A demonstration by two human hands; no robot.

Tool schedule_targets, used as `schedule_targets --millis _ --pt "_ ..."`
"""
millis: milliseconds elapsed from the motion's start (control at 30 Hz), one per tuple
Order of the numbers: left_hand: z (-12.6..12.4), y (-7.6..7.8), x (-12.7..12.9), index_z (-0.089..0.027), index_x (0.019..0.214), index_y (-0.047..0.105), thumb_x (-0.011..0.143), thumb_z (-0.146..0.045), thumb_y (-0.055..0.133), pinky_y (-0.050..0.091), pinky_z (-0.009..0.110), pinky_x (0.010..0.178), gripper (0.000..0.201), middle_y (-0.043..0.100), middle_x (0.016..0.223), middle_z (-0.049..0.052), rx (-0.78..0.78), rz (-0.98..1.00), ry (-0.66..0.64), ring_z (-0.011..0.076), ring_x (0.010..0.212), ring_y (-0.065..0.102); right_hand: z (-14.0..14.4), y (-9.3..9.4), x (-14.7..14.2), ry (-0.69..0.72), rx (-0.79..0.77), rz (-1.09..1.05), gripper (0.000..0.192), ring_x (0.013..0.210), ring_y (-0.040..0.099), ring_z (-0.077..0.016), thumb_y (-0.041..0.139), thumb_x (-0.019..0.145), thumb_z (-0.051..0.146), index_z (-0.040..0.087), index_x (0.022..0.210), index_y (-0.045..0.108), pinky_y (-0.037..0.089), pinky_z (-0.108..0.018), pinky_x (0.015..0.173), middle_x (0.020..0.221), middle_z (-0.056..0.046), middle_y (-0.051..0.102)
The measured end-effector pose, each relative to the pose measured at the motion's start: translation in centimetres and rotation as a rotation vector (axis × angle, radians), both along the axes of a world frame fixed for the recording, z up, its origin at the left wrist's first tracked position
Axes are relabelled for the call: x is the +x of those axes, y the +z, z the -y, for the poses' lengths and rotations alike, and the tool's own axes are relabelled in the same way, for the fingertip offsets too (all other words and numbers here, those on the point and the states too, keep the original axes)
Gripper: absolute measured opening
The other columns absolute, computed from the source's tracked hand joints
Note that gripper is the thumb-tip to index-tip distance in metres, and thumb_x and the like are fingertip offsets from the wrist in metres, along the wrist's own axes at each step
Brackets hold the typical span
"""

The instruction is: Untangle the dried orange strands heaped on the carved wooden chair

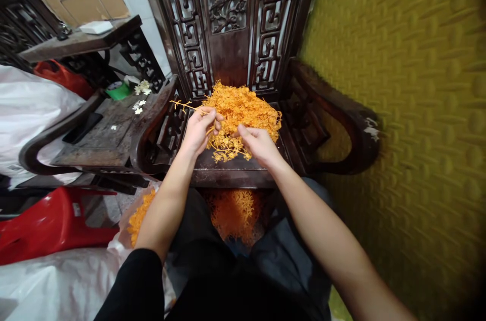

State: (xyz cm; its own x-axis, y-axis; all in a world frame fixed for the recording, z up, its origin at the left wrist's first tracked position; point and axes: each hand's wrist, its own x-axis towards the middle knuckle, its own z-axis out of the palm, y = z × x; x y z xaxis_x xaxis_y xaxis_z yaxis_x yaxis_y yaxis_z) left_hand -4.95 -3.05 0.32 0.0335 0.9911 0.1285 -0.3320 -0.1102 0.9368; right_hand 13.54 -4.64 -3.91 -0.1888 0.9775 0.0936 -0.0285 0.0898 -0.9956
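Orange plastic flower sprigs, thin and branching, lie in a loose heap (243,108) on the seat of a dark carved wooden chair (235,171), up against its fretwork back. A judgement only: the sorting looks partly done, since the heap on the seat is large, while more of the same orange sprigs lie below the seat edge (233,214) and in a clear plastic bag (137,217) by the person's left knee; which lot is finished I cannot tell.

The left hand (198,128) is curled, its fingers pinching a single sprig whose stem (181,105) sticks out to the left of the heap. The right hand (258,143) rests palm down at the heap's near edge, fingers bent into the sprigs, gripping a small cluster as far as shows. Both forearms reach forward from the lap and converge on the seat.

Left of the chair stands a dark wooden side table (110,131) with small white flowers (142,88) on it, and a red plastic stool (53,222) lies lower left. A yellow textured surface (410,108) fills the right side.
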Motion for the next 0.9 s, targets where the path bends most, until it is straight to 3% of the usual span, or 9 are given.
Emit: schedule_targets --millis 100,167,233,333,400,567,667,767,900 --pt "0.8 0.7 0.0 -0.019 0.093 0.053 0.082 -0.027 0.074 0.025 0.017 0.038 0.025 0.075 0.091 0.005 -0.049 0.059 -0.13 0.0043 0.045 0.049 0.0 -0.1 -0.4 0.003 0.122 0.095 0.05 0.078 0.069 -0.0195 0.069 0.083 0.062 0.016 0.1 0.078 0.055 -0.032 0.073 0.085 -0.007 0.074" --pt "1.3 1.1 -0.1 -0.018 0.092 0.053 0.082 -0.027 0.072 0.016 0.017 0.035 0.023 0.076 0.095 0.006 -0.075 0.077 -0.234 0.0007 0.036 0.036 -0.1 -0.3 -0.6 -0.008 0.204 0.131 0.046 0.099 0.07 -0.0236 0.076 0.08 0.051 0.017 0.111 0.076 0.054 -0.038 0.091 0.109 -0.009 0.076" --pt "1.8 1.5 -0.2 -0.018 0.089 0.054 0.082 -0.027 0.072 0.013 0.018 0.035 0.022 0.077 0.092 0.006 -0.087 0.079 -0.333 -0.0004 0.033 0.028 -0.2 -0.4 -0.7 -0.123 0.28 0.123 0.037 0.103 0.07 -0.0247 0.075 0.082 0.042 0.017 0.109 0.077 0.053 -0.041 0.097 0.111 -0.009 0.076" --pt "2.3 1.5 -0.2 -0.016 0.082 0.056 0.084 -0.038 0.071 0.017 0.019 0.033 0.027 0.077 0.088 0.009 -0.079 -0.007 -0.416 0.0009 0.032 0.035 -0.3 -0.1 -0.4 -0.454 0.424 0.093 0.023 0.099 0.071 -0.0234 0.065 0.089 0.032 0.017 0.102 0.078 0.054 -0.04 0.096 0.104 -0.008 0.077" --pt "2.4 1.1 0.2 -0.015 0.074 0.054 0.085 -0.046 0.071 0.025 0.018 0.034 0.037 0.077 0.084 0.01 -0.097 -0.147 -0.424 0.0026 0.034 0.044 -0.2 0.2 -0.1 -0.57 0.55 0.136 0.021 0.096 0.07 -0.0221 0.062 0.092 0.028 0.019 0.104 0.078 0.055 -0.039 0.092 0.102 -0.008 0.076" --pt "2.4 -0.3 1.9 -0.016 0.081 0.055 0.071 -0.046 0.085 0.048 0.021 0.048 0.043 0.071 0.065 0.005 -0.239 -0.298 -0.381 0.0144 0.05 0.066 0.1 0.5 0.5 -0.462 0.786 0.322 0.024 0.068 0.061 -0.0156 0.059 0.095 0.025 0.022 0.108 0.079 0.053 -0.031 0.067 0.08 -0.004 0.067" --pt "2.0 -0.6 2.2 -0.013 0.09 0.062 0.068 -0.04 0.087 0.046 0.02 0.047 0.042 0.072 0.073 0.005 -0.215 -0.254 -0.32 0.0105 0.05 0.064 0.0 0.5 0.8 -0.408 0.774 0.314 0.026 0.07 0.062 -0.0162 0.058 0.097 0.029 0.023 0.112 0.078 0.053 -0.032 0.069 0.082 -0.004 0.067" --pt "1.7 -0.2 1.7 -0.011 0.086 0.068 0.068 -0.033 0.087 0.031 0.015 0.04 0.034 0.069 0.071 0.002 -0.178 -0.169 -0.233 0.0018 0.043 0.048 0.2 0.6 1.0 -0.464 0.62 0.182 0.036 0.085 0.067 -0.0211 0.052 0.099 0.039 0.023 0.124 0.072 0.055 -0.036 0.075 0.096 -0.008 0.071" --pt "1.8 0.3 1.5 -0.012 0.079 0.064 0.073 -0.039 0.083 0.016 0.017 0.04 0.033 0.065 0.072 0.001 -0.163 -0.055 -0.284 -0.0012 0.042 0.035 -0.1 0.5 0.6 -0.484 0.316 -0.112 0.052 0.056 0.056 -0.0142 0.046 0.099 0.054 0.024 0.14 0.058 0.045 -0.028 0.046 0.088 -0.006 0.066"
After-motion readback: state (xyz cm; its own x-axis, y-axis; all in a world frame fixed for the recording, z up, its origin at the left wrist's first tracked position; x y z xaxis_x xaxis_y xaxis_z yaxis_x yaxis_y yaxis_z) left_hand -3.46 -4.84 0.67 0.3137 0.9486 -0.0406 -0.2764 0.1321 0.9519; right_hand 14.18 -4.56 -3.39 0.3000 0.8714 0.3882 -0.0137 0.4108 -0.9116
